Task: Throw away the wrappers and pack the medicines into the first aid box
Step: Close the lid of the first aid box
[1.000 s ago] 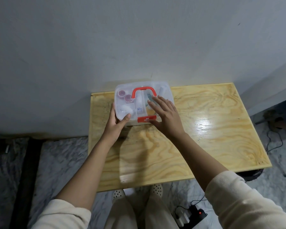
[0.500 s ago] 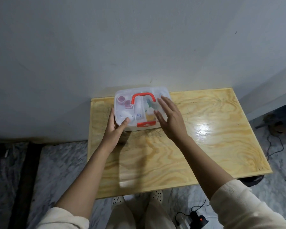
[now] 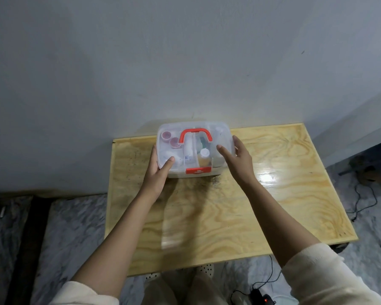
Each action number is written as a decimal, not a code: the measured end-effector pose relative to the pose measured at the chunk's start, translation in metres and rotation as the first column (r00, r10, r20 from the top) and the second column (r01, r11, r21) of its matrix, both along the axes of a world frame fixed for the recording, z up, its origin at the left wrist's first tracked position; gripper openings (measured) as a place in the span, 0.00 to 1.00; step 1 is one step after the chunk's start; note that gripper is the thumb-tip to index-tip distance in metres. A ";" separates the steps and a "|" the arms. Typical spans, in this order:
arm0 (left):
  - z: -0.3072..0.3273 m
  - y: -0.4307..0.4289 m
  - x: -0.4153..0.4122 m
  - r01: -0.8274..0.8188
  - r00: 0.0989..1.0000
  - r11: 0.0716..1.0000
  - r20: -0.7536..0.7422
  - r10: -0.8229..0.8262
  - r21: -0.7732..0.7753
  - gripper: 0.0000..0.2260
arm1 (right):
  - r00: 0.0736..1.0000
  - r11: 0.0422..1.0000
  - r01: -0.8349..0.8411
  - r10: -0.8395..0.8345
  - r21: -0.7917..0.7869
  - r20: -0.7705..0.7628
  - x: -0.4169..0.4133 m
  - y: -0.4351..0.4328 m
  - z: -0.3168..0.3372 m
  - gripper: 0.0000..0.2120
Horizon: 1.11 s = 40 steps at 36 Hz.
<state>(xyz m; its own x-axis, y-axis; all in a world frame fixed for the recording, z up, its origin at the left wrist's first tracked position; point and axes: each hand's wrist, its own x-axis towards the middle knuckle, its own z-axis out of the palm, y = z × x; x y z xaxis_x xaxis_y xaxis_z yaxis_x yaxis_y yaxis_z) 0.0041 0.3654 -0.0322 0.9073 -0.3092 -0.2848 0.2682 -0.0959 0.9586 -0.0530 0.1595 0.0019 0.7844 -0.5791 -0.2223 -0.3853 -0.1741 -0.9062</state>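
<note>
The first aid box (image 3: 220,137) is a clear plastic case with a red handle (image 3: 195,134) and a red front latch (image 3: 198,170). Its lid is down, and it stands at the table's far edge by the wall. Through the lid I see several medicine bottles, among them two pink-capped ones (image 3: 170,138) and a white-capped one (image 3: 204,153). My left hand (image 3: 156,172) grips the box's left front corner, thumb on the lid. My right hand (image 3: 237,159) holds the box's right side, thumb on top. No wrappers are in view.
The plywood table (image 3: 262,205) is bare apart from the box, with a bright glare patch at the right. A grey wall rises directly behind it. On the marbled floor lie cables and a power strip (image 3: 262,299) with a red light.
My right hand slid from the middle of the lid to the box's right side. My left hand kept its grip on the left corner. The camera tilted, so the box sits lower in view.
</note>
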 end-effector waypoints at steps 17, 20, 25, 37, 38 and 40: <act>-0.002 -0.061 0.016 -0.005 1.000 1.000 0.018 0.005 0.009 0.37 | 1.000 1.000 -0.006 0.005 -0.019 -0.024 0.019 -0.060 0.004 0.30; -0.002 -0.060 0.018 -0.009 1.000 1.000 -0.001 0.009 0.005 0.38 | 1.000 1.000 -0.010 0.009 -0.015 -0.024 0.021 -0.060 0.001 0.31; -0.002 -0.060 0.019 0.007 1.000 0.999 0.010 -0.008 0.031 0.37 | 0.998 0.997 -0.044 0.041 -0.057 -0.043 0.021 -0.060 -0.003 0.32; 0.018 -0.057 0.023 0.134 0.968 0.924 0.152 -0.200 0.359 0.27 | 0.971 0.941 -0.215 0.176 -0.263 -0.164 0.021 -0.064 0.004 0.28; 0.018 -0.058 0.025 0.134 0.958 0.898 0.178 -0.226 0.419 0.32 | 0.967 0.932 -0.229 0.185 -0.280 -0.174 0.021 -0.064 0.005 0.28; 0.020 -0.059 0.025 0.138 0.943 0.833 0.185 -0.275 0.535 0.35 | 0.963 0.913 -0.253 0.205 -0.319 -0.177 0.019 -0.063 0.006 0.27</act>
<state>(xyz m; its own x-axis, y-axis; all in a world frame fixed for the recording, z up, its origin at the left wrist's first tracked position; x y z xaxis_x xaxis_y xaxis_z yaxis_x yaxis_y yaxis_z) 0.0292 0.3062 -0.0118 0.8992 -0.3707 -0.2323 -0.0491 -0.6132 0.7884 -0.0336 0.0963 0.0080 0.8803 -0.4461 -0.1615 -0.4142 -0.5566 -0.7202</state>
